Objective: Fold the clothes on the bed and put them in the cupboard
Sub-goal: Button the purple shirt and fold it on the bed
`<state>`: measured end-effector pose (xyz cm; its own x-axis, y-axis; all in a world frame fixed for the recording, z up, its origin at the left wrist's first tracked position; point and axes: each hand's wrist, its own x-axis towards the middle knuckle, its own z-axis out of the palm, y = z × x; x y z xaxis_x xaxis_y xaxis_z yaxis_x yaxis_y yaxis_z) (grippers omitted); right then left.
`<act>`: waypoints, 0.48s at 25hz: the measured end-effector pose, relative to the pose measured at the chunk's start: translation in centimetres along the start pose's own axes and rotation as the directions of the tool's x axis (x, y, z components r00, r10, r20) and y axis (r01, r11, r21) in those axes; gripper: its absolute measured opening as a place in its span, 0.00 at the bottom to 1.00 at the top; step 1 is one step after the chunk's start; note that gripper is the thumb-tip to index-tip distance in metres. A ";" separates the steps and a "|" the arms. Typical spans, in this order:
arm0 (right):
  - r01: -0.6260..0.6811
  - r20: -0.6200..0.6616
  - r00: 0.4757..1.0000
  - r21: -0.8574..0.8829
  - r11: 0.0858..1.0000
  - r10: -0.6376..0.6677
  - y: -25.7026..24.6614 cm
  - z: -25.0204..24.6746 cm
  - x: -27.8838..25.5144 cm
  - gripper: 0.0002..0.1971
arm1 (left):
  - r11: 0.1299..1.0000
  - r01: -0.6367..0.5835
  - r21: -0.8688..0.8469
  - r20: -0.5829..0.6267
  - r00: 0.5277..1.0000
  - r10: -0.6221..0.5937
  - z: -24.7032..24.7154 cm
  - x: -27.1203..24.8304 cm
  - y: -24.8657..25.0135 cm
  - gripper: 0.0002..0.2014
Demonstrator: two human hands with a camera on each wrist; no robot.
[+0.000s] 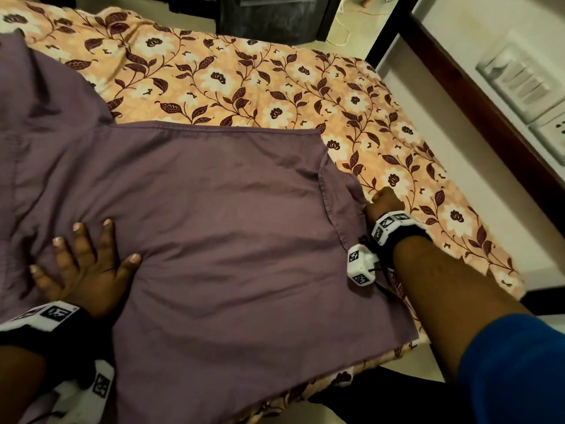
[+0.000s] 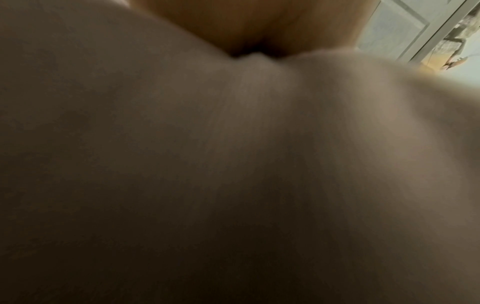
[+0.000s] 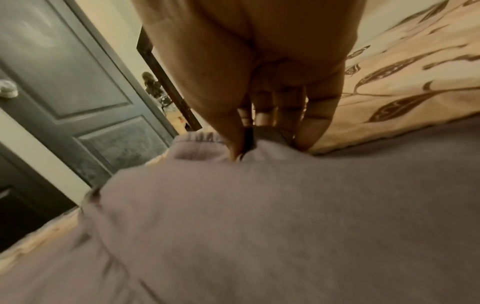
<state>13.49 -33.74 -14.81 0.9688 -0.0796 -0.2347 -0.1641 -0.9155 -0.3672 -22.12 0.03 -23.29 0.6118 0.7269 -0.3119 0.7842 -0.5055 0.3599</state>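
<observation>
Head view first: purple garment [image 1: 214, 209] spread flat across the bed [image 1: 232, 81], covering the near half of the floral sheet and running off to the left. Left hand [image 1: 82, 264] planted palm down on the cloth near the left side, fingers [image 1: 107, 237] straight and splayed, pressing rather than gripping, with creases fanning out from under the palm. Right hand [image 1: 385, 201] over at the garment's right edge, knuckles up and fingers curled under, clamped on the hem where a side slit shows. Marker-covered wrist bands on both forearms; blue sleeve [image 1: 513, 371] at the lower right corner.

Right wrist view confirming the grip: fingers [image 3: 319, 115] and thumb pinching a bunched corner of the purple cloth [image 3: 259, 216], stitched hem puckered just left of the thumb, fabric lifted slightly into a small peak between them. Floral sheet [image 3: 415, 82] beyond the fingertips on the right, dark panelled door [image 3: 78, 92] with a round knob off to the left.

Left wrist view mostly dim and blurred: cloth [image 2: 233, 164] filling nearly the whole picture, pressed close to the lens, underside of the hand [image 2: 259, 26] showing at the top, sliver of pale room at the upper right. Finger detail impossible to read from that one.

White switch panel [image 1: 519, 84] on the wall to the right of the bed, dark wooden frame [image 1: 477, 111] running alongside it.
</observation>
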 end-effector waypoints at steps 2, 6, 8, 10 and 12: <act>0.084 -0.072 0.993 -0.088 0.993 -0.091 1.2 0.2 -1.8 0.19 | 0.999 -0.019 0.031 -0.054 0.998 0.020 -0.7 -1.4 0.6 0.39; 0.363 0.110 0.906 0.291 0.885 -0.408 3.3 -2.3 -11.4 0.20 | 0.972 -0.230 0.049 -0.021 0.973 0.231 -0.8 -9.8 3.9 0.36; 0.466 0.295 0.772 0.342 0.816 -0.564 4.2 -0.4 -18.9 0.22 | 0.952 -0.277 0.132 0.080 0.960 0.269 1.7 -13.8 5.2 0.31; 0.611 0.488 0.683 0.024 0.791 -0.543 6.0 3.4 -23.6 0.35 | 0.925 -0.306 0.227 0.137 0.950 0.280 3.3 -15.7 5.3 0.35; 0.514 0.475 0.805 -0.256 0.819 -0.356 9.4 4.9 -22.2 0.42 | 0.911 -0.325 0.255 0.169 0.942 0.289 3.3 -15.4 4.7 0.38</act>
<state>-10.48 -38.62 -17.44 0.7502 0.4492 -0.4852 0.4107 -0.8917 -0.1905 -27.46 -15.07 -19.68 0.8210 0.4602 -0.3380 0.5415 -0.8152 0.2052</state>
